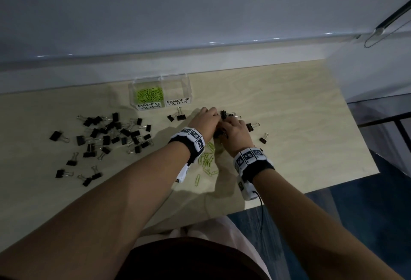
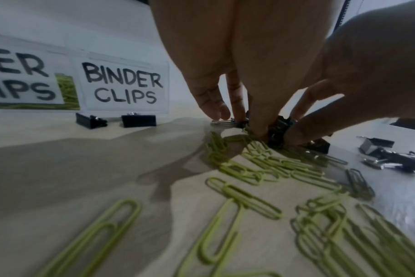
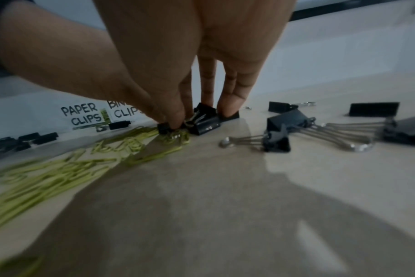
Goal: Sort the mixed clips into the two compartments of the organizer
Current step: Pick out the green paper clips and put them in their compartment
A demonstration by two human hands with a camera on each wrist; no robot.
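A clear two-part organizer (image 1: 188, 89) stands at the back of the table. Its PAPER CLIPS side holds green paper clips (image 1: 150, 94); its BINDER CLIPS side (image 2: 126, 84) looks empty. My two hands meet just right of it over a small bunch of black binder clips (image 2: 278, 129). My left hand (image 1: 214, 116) pinches one small clip (image 3: 163, 128). My right hand (image 3: 209, 112) has its fingers curled round the clips beside it (image 3: 204, 121). Loose green paper clips (image 1: 208, 159) lie under my wrists.
A large scatter of black binder clips (image 1: 111, 135) covers the table's left. Two more (image 1: 176, 116) sit before the organizer, others (image 1: 252, 126) right of my hands. The table's right edge (image 1: 355, 135) drops to dark floor. A wall ledge (image 1: 200, 57) runs behind.
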